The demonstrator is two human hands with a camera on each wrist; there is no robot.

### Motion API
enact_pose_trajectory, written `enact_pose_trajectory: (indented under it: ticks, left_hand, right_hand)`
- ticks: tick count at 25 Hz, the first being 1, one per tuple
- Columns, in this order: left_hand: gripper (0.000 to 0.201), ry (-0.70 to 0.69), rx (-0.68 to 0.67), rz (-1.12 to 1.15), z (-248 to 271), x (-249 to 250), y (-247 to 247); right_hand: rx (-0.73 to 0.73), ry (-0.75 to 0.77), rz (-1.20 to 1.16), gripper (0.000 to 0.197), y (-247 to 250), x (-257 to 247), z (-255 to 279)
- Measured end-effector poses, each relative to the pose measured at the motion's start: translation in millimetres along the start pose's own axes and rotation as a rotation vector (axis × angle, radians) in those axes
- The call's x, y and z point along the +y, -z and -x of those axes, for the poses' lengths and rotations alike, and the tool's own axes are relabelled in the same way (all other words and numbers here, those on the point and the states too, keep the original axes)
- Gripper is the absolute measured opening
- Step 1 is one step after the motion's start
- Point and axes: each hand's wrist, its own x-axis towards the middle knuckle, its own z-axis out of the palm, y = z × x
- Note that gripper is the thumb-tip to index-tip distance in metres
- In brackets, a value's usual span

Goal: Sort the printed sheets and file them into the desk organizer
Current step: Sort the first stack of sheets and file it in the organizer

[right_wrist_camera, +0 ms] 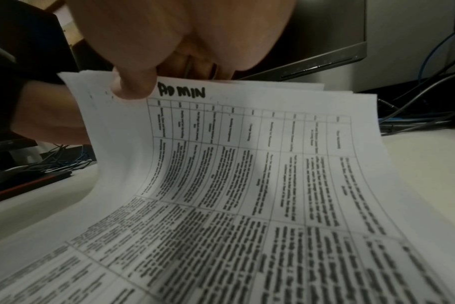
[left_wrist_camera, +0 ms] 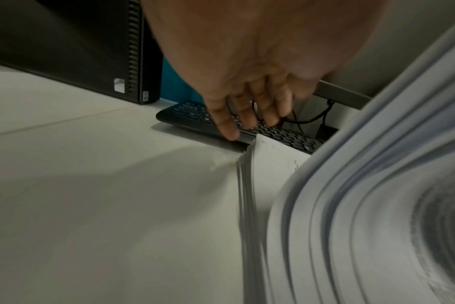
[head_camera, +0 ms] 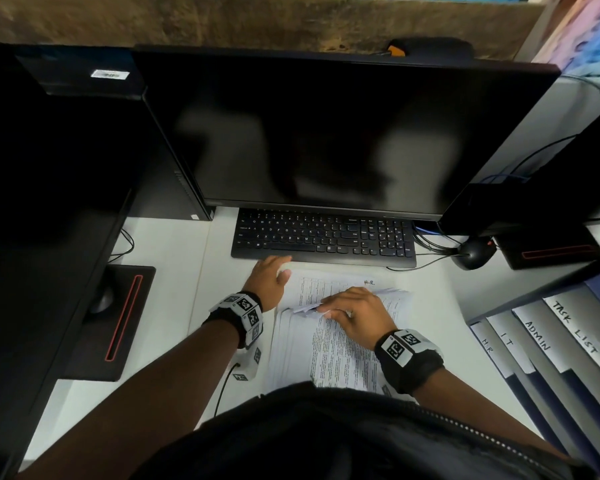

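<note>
A stack of printed sheets (head_camera: 329, 348) lies on the white desk in front of the keyboard. My right hand (head_camera: 352, 311) pinches the far edges of several sheets and lifts them; the top lifted sheet (right_wrist_camera: 247, 154) is hand-marked "ADMIN", with my thumb (right_wrist_camera: 134, 86) on it. Under them a sheet marked "H.R." (head_camera: 333, 284) lies flat. My left hand (head_camera: 269, 277) rests with straight fingers (left_wrist_camera: 229, 125) at the stack's far left corner (left_wrist_camera: 247, 156). The desk organizer (head_camera: 548, 348) stands at the right, with tabs reading H.R., I.T., ADMIN and TASK LIST.
A black keyboard (head_camera: 323, 237) sits just beyond the sheets, under a dark monitor (head_camera: 326, 133). A computer tower (left_wrist_camera: 91, 51) stands at the left. A mouse (head_camera: 473, 254) and cables (head_camera: 430, 242) lie at the right. A mousepad (head_camera: 115, 323) is at the left.
</note>
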Motion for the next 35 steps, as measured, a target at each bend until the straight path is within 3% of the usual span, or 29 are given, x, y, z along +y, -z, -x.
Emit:
enact_pose_trajectory:
  ticks: [3, 7, 11, 14, 17, 22, 24, 27, 30, 33, 35]
  left_hand:
    - [0.044, 0.056, -0.1, -0.146, -2, -4, -6]
    - [0.027, -0.017, 0.064, -0.101, 1, -2, -7]
    - [0.008, -0.05, 0.07, 0.018, 4, 3, -1]
    - [0.003, 0.001, -0.05, 0.22, 9, 9, 2]
    - [0.011, -0.075, -0.173, 0.281, 12, 10, 4]
    - [0.016, -0.026, -0.184, 0.424, 11, 11, 10]
    - [0.02, 0.0, -0.058, 0.259, 4, 2, 4]
    - [0.038, 0.066, -0.113, -0.07, 2, -6, -6]
    - [0.045, 0.068, -0.105, -0.124, 2, -3, -9]
    - [0.033, 0.043, -0.036, -0.202, 3, 3, -10]
    - [0.037, 0.042, -0.065, -0.26, 3, 4, -10]
  right_hand:
    - [-0.015, -0.026, -0.037, 0.016, 3, 0, 3]
    - [-0.019, -0.049, -0.045, 0.017, 1, 1, 1]
    - [-0.004, -0.039, -0.045, 0.017, 0, 1, 0]
    - [-0.035, -0.028, -0.051, 0.018, 0, 4, -2]
    - [-0.025, -0.002, -0.02, 0.019, -1, 10, -5]
    - [-0.036, -0.075, -0.03, 0.017, 2, 5, -3]
    - [-0.046, -0.073, 0.03, 0.016, 3, 2, -2]
    - [-0.081, -0.105, -0.015, 0.016, 3, 2, 2]
    - [-0.101, -0.168, -0.094, 0.017, 8, 1, 4]
    - [-0.106, -0.189, -0.113, 0.017, 11, -1, 3]
    - [-0.111, -0.196, -0.108, 0.017, 12, -2, 2]
